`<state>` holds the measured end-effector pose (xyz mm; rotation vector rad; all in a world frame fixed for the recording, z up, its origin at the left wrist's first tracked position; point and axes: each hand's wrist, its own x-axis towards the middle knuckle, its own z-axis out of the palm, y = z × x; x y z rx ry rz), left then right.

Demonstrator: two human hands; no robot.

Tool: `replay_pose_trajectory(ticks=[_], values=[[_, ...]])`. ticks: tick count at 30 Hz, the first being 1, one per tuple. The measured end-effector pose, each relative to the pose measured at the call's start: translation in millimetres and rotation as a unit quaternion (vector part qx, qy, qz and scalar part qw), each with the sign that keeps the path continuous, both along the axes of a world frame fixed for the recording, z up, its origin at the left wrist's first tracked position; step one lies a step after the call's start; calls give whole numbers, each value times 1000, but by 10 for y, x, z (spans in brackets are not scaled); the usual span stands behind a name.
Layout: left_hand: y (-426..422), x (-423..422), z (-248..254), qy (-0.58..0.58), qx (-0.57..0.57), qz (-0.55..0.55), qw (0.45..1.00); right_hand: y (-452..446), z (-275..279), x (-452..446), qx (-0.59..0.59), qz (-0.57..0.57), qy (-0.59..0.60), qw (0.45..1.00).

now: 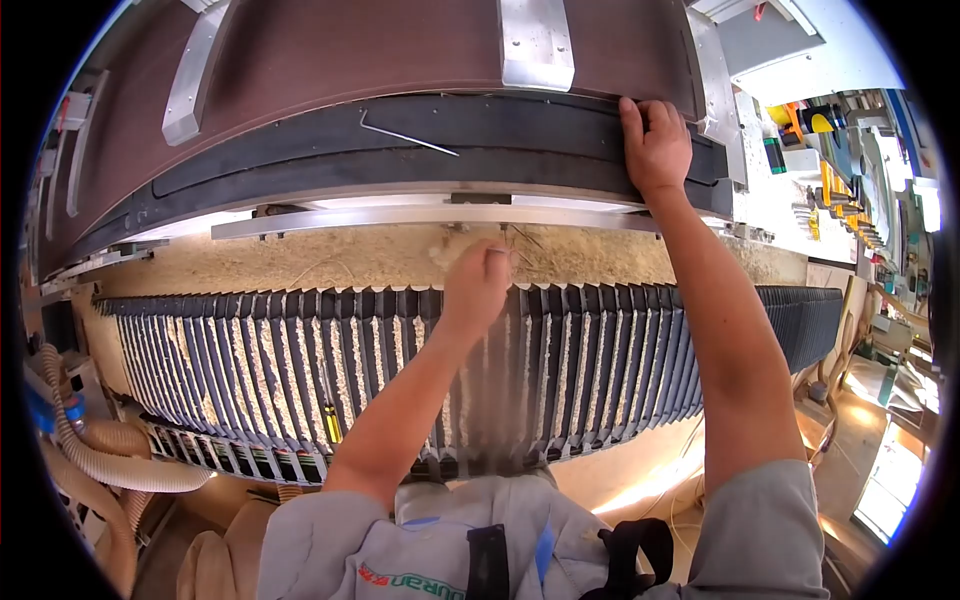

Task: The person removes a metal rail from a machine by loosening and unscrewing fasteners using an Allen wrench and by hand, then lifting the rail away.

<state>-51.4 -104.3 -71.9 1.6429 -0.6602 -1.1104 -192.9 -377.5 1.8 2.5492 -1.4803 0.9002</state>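
My left hand [478, 285] is closed, just below the underside of a silver metal rail [380, 217]. Whatever its fingers may hold is too blurred and hidden to make out. Small bolts stick down from the rail near its fingertips. Further right, my right hand [658, 150] lies on a long black beam [300, 150], fingers bent over its far edge against the brown panel [380, 45]. An L-shaped hex key [410, 135] rests on top of the beam, between the two hands and touched by neither.
Black pleated bellows [590, 370], with wood chips in the folds, stretch below my arms. A yellow-handled screwdriver [332, 424] lies on them. Sawdust covers the ledge [240, 262] behind. Silver brackets [537, 45] cross the panel; ribbed hoses [130, 468] hang at left. Tools [845, 205] are at right.
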Motion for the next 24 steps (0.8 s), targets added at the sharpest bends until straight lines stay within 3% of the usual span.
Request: replay_pose_trajectory(ticks=[3,6,9,10,13,17,20,24], values=[[-24,-10,-172,-48,11,24,998,-19,0,9,-6,3,0,1000],[-3,75,-272,-47,44,-36,997,-40,-4,-2,-11,5,7,1000],[40,118,77,-24,57,-75,995,-40,-59,-35,-19,5,13,1000],[82,115,-8,-18,66,-72,995,-27,-61,-39,-16,4,14,1000],[83,171,46,97,89,-80,988,-57,-88,-48,-26,6,13,1000],[41,117,135,194,7,-30,981,-83,-119,-56,-31,8,13,999],[-39,60,37,-30,44,-118,992,-73,-117,-53,-20,5,16,1000],[-133,-22,57,-190,-29,-75,979,-70,-93,-49,-11,5,15,1000]])
